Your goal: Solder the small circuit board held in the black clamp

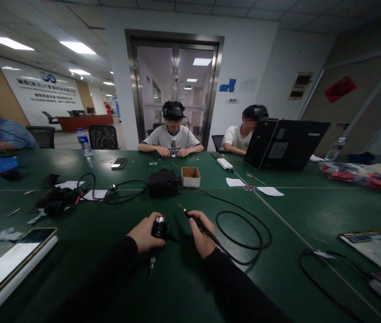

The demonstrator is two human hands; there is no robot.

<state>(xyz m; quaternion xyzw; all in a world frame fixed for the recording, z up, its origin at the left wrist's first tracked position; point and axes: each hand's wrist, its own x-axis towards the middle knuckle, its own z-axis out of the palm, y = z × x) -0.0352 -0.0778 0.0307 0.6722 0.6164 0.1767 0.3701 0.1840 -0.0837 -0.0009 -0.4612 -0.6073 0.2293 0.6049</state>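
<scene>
I sit at a dark green, smooth-topped table (177, 294) crossed by thin pale seams. Beyond it, a metal-framed glass double door (176, 67) is set in a white wall, under a ceiling with lit panels; a red-brown reception desk (84, 123) stands farther back on the left. Two people in white T-shirts and black headsets sit opposite, and a blue sleeve (12, 133) shows at far left. An upright black computer case or screen (286, 146) hides part of the person on the right.

Straight ahead of my hands lie a black box-shaped device (162, 184) and, just beside it, a small open cardboard box (190, 178). A tangle of black parts and wires (58, 198) lies to the left, and a large white-edged phone (15, 271) is nearer me.

My left hand (146, 234) grips a small black rounded piece with a silvery top (160, 228), partly covered by my fingers. My right hand (203, 231) grasps a slim black pen-shaped tool (195, 219), its metal tip apart from that piece. The tool's black cable (240, 213) loops over the table on my right.
</scene>
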